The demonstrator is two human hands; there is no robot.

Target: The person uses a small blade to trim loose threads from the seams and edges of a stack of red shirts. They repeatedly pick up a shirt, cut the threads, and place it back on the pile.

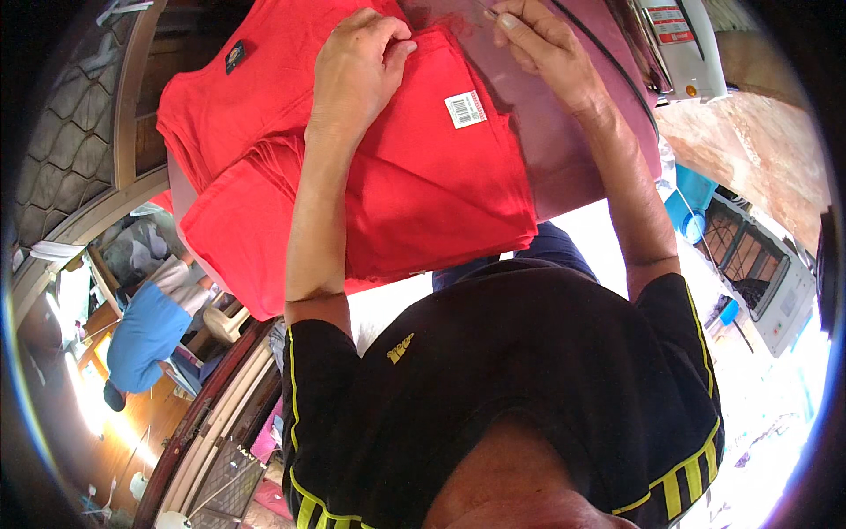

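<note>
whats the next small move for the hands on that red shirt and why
Probably pull the clear plastic bag further over the folded red shirt: the left hand pinches the shirt's top edge, the right hand grips the bag's edge, and most of the shirt appears uncovered.

a garment workshop is suggested: a stack of folded red shirts [352, 167] with a barcode tag [465, 108] is laid on a worktop [564, 150], and a white machine [674, 40] is seen at one o'clock.

Left hand [361, 66] and right hand [538, 40] pinch clear bag [546, 132] over red shirt [414, 194].
</note>
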